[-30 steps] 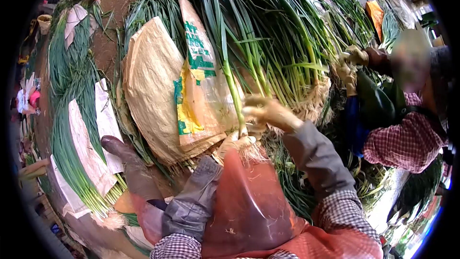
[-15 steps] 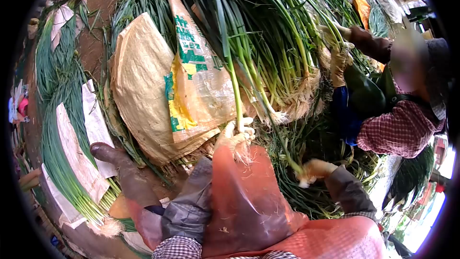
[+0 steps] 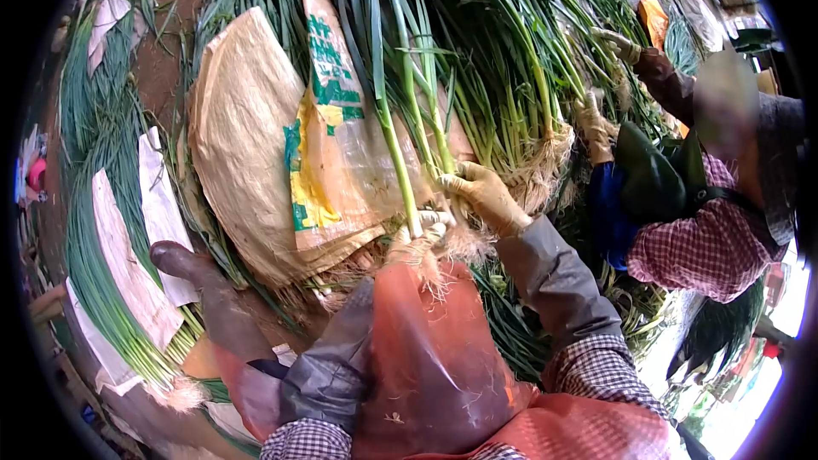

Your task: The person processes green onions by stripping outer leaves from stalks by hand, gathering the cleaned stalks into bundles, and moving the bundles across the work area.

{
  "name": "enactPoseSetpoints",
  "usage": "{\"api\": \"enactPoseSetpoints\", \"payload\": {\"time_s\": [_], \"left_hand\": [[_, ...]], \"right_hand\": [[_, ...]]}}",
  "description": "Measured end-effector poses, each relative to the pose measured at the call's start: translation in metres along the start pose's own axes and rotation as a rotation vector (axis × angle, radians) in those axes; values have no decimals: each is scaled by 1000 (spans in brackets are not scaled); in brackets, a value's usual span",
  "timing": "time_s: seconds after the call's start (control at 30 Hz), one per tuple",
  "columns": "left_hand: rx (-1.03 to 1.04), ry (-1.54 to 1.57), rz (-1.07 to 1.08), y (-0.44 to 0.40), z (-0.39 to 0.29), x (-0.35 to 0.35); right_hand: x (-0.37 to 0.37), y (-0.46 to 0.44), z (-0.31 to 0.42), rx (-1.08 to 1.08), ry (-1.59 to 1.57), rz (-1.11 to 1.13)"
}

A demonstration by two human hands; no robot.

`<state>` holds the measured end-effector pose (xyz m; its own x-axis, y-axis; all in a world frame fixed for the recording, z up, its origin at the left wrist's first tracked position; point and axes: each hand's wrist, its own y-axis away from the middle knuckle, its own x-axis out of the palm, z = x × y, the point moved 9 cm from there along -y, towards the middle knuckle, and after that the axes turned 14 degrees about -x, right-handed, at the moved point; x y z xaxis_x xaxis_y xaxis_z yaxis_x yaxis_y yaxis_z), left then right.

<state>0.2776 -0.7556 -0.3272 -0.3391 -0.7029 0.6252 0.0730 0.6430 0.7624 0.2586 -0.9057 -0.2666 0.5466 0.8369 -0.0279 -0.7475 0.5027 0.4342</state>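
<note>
My gloved left hand (image 3: 417, 243) is closed around the root end of a green onion (image 3: 390, 149), just above my knee. Its roots hang below the fingers and its long leaves point away from me. My gloved right hand (image 3: 487, 198) is beside it, with thumb and fingers closed on the lower pale stems of other green onions (image 3: 440, 140). A large heap of green onions (image 3: 511, 94) lies beyond both hands, roots toward me. Tan woven sacks (image 3: 247, 153) lie to the left, one with green and yellow print.
A co-worker in a checked sleeve (image 3: 682, 243) sits at the right, gloved hands (image 3: 595, 128) on the heap. Onion bundles with pale wrapping strips (image 3: 128, 260) lie far left, past my boot (image 3: 183, 260). Stripped leaves (image 3: 511, 324) cover the ground at my right.
My right hand has moved from the stripped leaves at the right up and left to the onion stems. My left hand stays at nearly the same spot, holding the green onion.
</note>
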Motion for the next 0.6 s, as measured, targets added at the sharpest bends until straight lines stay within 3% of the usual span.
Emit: {"api": "enactPoseSetpoints", "payload": {"time_s": [0.03, 0.07, 0.1, 0.27, 0.33, 0.4, 0.47, 0.57, 0.6], "left_hand": [[114, -40, -120, -1, 2, -2], [111, 75, -5, 7, 2, 14], [116, 80, -18, 10, 3, 17], [234, 17, -113, 17, -16, -1], [96, 131, -181, 9, -3, -20], [43, 192, -65, 13, 4, -15], [-25, 267, 3, 15, 6, -8], [68, 167, -21, 14, -1, -14], [83, 77, -37, 7, 0, -21]], "right_hand": [[4, 4, -9, -9, -105, -47], [7, 5, -12, -23, -208, -91], [7, 7, -11, -64, -311, -147], [-3, 83, -12, -59, -483, 41], [-19, 110, -29, 45, -582, -17], [-30, 102, -41, 48, -600, -133], [-9, 75, -34, 93, -575, -35], [17, 43, -1, 65, -76, -53], [27, 35, 2, 109, 104, 101]]}}
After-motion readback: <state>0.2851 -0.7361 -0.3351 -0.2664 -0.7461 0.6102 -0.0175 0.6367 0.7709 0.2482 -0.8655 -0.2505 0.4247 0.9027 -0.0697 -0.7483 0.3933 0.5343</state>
